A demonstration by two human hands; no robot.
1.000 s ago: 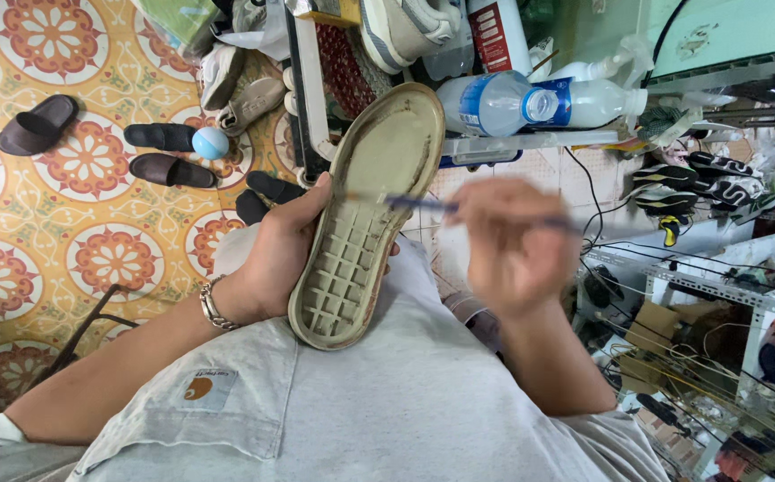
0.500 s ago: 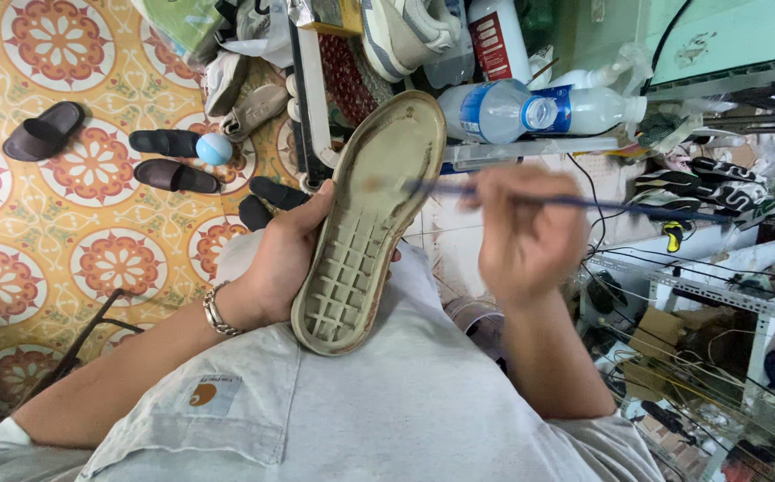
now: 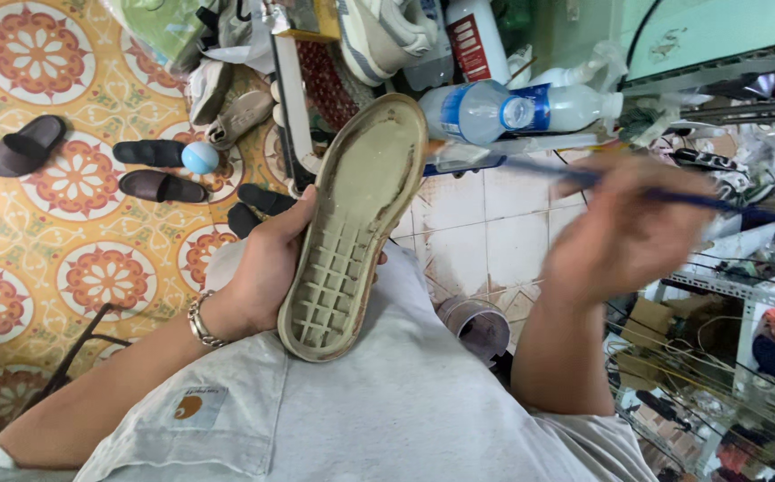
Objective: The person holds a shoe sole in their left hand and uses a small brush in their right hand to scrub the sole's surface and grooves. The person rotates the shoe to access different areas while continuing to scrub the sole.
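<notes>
Head view: my left hand (image 3: 267,268) is wrapped tight around the edge of a detached shoe sole (image 3: 356,228), propped on my grey shirt with its gridded inner face up and its toe pointing to twelve o'clock. My right hand (image 3: 624,236), blurred at three o'clock and clear of the sole, pinches a thin blue brush (image 3: 673,196). Beyond, at one o'clock, plastic bottles (image 3: 517,112) lie.
</notes>
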